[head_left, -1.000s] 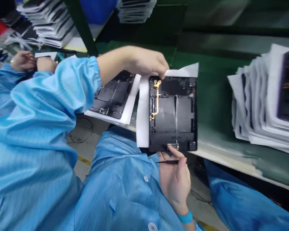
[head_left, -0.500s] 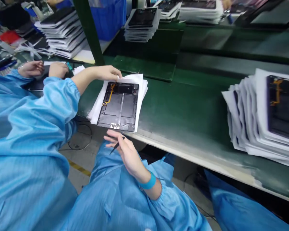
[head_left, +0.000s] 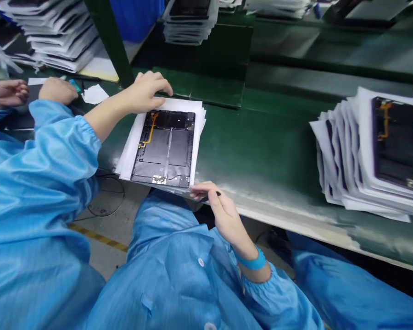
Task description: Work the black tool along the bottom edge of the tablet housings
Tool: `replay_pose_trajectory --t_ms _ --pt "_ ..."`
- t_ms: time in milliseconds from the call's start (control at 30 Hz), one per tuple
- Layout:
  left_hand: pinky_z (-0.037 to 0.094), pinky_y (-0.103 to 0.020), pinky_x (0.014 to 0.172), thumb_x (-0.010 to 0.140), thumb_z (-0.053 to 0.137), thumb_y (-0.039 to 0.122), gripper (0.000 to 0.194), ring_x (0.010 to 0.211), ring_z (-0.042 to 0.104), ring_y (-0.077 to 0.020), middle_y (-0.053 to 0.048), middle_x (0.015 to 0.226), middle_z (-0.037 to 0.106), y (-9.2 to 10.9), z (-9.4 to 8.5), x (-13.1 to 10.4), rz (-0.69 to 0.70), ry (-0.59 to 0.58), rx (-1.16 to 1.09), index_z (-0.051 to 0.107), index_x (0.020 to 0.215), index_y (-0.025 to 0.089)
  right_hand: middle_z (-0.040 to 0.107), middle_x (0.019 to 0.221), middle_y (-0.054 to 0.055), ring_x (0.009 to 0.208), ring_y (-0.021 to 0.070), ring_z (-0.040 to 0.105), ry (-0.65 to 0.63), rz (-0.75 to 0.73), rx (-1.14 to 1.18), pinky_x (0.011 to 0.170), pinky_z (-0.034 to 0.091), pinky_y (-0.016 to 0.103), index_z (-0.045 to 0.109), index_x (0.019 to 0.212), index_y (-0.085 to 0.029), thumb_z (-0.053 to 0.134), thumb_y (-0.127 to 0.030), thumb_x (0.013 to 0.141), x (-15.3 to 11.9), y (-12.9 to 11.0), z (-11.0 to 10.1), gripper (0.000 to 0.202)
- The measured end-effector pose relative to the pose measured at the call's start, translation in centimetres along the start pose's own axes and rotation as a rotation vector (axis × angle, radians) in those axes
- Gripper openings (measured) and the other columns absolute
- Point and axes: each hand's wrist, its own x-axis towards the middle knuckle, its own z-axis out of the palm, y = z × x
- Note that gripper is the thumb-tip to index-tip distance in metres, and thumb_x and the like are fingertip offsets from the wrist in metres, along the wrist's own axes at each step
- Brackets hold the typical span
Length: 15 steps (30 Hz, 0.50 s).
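An opened tablet (head_left: 165, 151), with dark battery panels and an orange flex cable, lies on white paper sheets (head_left: 127, 160) at the bench edge. My left hand (head_left: 146, 91) hovers at the sheets' top edge, thumb and fingers apart, with nothing visible in it. In my right hand (head_left: 225, 215) is a slim black pointed tool (head_left: 206, 198), its exact kind unclear. The fingertips of that hand are beside the tablet's lower right corner; whether they touch the sheets I cannot tell.
A stack of paper-layered tablets (head_left: 361, 160) stands on the right of the green bench (head_left: 261, 156). Another stack (head_left: 58, 32) rises at the left, beside a green post (head_left: 108, 41). A co-worker's hands (head_left: 57, 91) are close on my left.
My left hand has lifted off the sheets' top edge, its fingers spreading. My right hand has moved right along the tablet's lower edge with the black tool. The camera view has shifted.
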Motion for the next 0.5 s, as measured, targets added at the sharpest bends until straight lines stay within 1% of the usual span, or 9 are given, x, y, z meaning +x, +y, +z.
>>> replay_pose_trajectory --t_ms 100,200,267,300,333,367,400,467,500 --pt "0.026 -0.054 0.129 0.09 0.041 0.073 0.067 0.136 0.046 -0.0326 -0.007 0.149 0.071 -0.4 0.1 -0.3 0.021 -0.063 0.06 0.079 0.128 0.033 0.082 0.108 0.007 0.099 0.0223 0.075 -0.023 0.027 0.059 0.097 0.061 0.038 0.087 0.119 -0.028 0.056 -0.08 0.108 0.8 0.0 0.3 0.062" --pt "0.03 -0.052 0.128 0.086 0.044 0.071 0.063 0.13 0.052 -0.0312 -0.009 0.143 0.073 -0.7 -0.1 0.0 0.055 -0.091 0.047 0.081 0.116 0.031 0.081 0.102 0.007 0.097 0.0218 0.074 -0.011 0.026 0.062 0.095 0.06 0.038 0.088 0.118 -0.026 0.057 -0.081 0.106 1.3 0.1 0.6 0.064" --pt "0.037 -0.05 0.123 0.081 0.047 0.072 0.057 0.121 0.058 -0.0302 -0.01 0.13 0.076 -0.3 -0.5 0.3 0.102 -0.09 0.024 0.081 0.101 0.03 0.08 0.101 0.006 0.096 0.0209 0.072 -0.013 0.018 0.074 0.095 0.059 0.037 0.088 0.12 -0.024 0.055 -0.083 0.106 1.3 0.2 1.0 0.069" --pt "0.041 -0.049 0.119 0.079 0.048 0.073 0.053 0.114 0.06 -0.0296 -0.009 0.12 0.077 -0.1 -0.7 0.3 0.124 -0.086 0.011 0.079 0.092 0.031 0.079 0.1 0.006 0.095 0.0203 0.072 -0.023 0.015 0.093 0.095 0.059 0.036 0.087 0.12 -0.024 0.053 -0.085 0.106 1.3 0.3 1.1 0.072" --pt "0.045 -0.048 0.111 0.077 0.051 0.074 0.05 0.104 0.061 -0.0286 -0.007 0.107 0.076 0.0 -0.9 0.4 0.143 -0.083 0.003 0.076 0.084 0.031 0.079 0.099 0.006 0.094 0.0199 0.071 -0.042 0.012 0.119 0.095 0.059 0.036 0.087 0.12 -0.023 0.051 -0.087 0.105 1.4 0.4 1.3 0.075" --pt "0.048 -0.047 0.101 0.076 0.053 0.073 0.047 0.095 0.061 -0.0268 -0.004 0.097 0.074 0.0 -1.1 0.5 0.147 -0.076 -0.01 0.074 0.078 0.032 0.078 0.1 0.006 0.094 0.0195 0.071 -0.066 0.004 0.15 0.095 0.06 0.036 0.087 0.119 -0.022 0.049 -0.089 0.104 1.5 0.6 1.4 0.078" --pt "0.048 -0.044 0.096 0.076 0.058 0.072 0.041 0.091 0.061 -0.0253 0.001 0.091 0.072 -0.1 -1.2 0.6 0.118 -0.065 -0.053 0.073 0.076 0.034 0.078 0.1 0.006 0.095 0.0193 0.072 -0.088 -0.015 0.178 0.095 0.06 0.035 0.086 0.117 -0.022 0.048 -0.092 0.102 1.7 0.8 1.4 0.081" --pt "0.046 -0.041 0.093 0.073 0.064 0.071 0.032 0.089 0.062 -0.0236 0.01 0.085 0.072 -0.8 -1.4 1.3 0.054 -0.045 -0.093 0.074 0.074 0.041 0.079 0.104 0.006 0.096 0.0191 0.072 -0.122 -0.057 0.202 0.097 0.061 0.036 0.085 0.119 -0.02 0.047 -0.093 0.101 2.1 1.2 1.2 0.084" --pt "0.047 -0.041 0.094 0.071 0.066 0.073 0.029 0.09 0.063 -0.0238 0.013 0.085 0.073 -1.1 -1.6 1.7 0.035 -0.067 -0.098 0.075 0.073 0.046 0.079 0.107 0.007 0.098 0.0189 0.072 -0.132 -0.074 0.202 0.098 0.061 0.036 0.084 0.121 -0.02 0.047 -0.092 0.103 2.3 1.3 1.1 0.083"
